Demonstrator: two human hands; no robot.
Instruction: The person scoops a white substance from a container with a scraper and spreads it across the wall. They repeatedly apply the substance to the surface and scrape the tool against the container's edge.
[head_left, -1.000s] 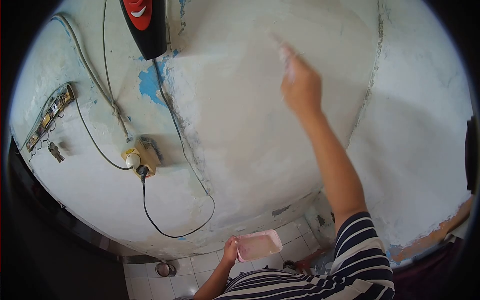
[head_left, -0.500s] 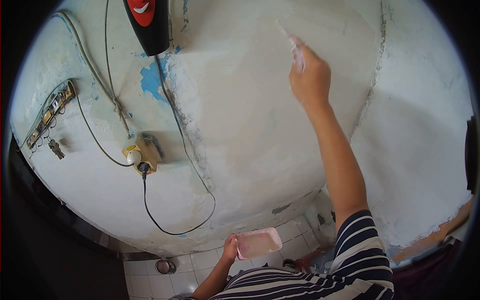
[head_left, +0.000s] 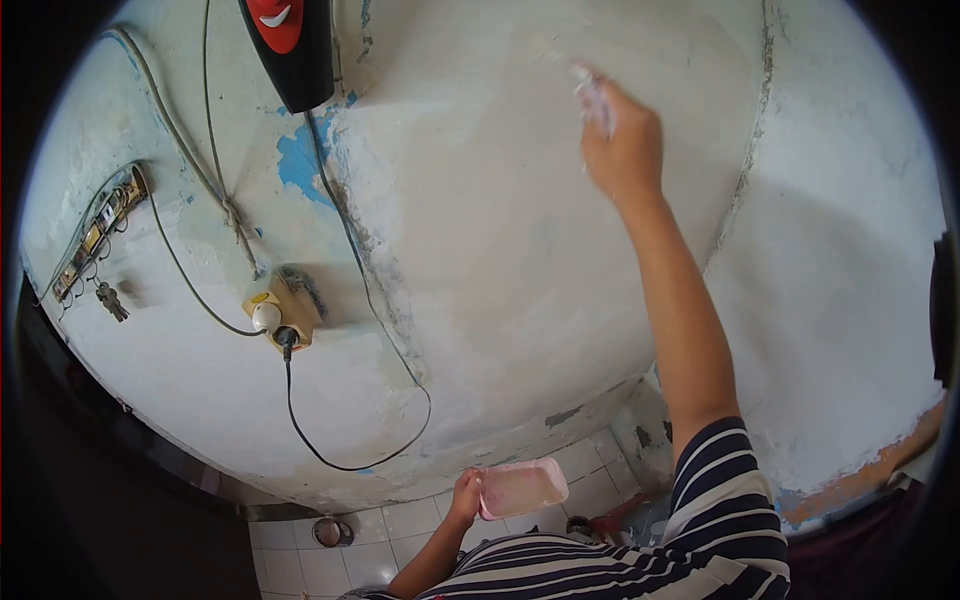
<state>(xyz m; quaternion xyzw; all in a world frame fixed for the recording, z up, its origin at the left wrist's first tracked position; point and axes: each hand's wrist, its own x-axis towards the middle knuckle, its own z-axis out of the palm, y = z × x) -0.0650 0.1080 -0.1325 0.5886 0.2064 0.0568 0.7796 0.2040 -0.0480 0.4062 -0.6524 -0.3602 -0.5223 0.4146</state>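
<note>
My right hand (head_left: 622,140) is raised against the upper part of the patchy wall (head_left: 480,220), its fingers closed round a small, pale, smeared tool (head_left: 596,102). The tool's tip is blurred close to the wall, and its exact shape cannot be made out. Low in front of my body, my left hand (head_left: 467,494) grips the left edge of a shallow pinkish tray (head_left: 523,488). Some pale material coats the inside of the tray.
A socket box (head_left: 277,315) with plugs and a looping black cord is on the wall at left. Above hangs a black and red object (head_left: 290,50). Keys (head_left: 112,300) hang from a rack at far left. A round container (head_left: 327,532) stands on the tiled floor.
My right hand has shifted slightly, and the tool's thin end no longer shows as clearly. The tray and my left hand appear slightly further right.
</note>
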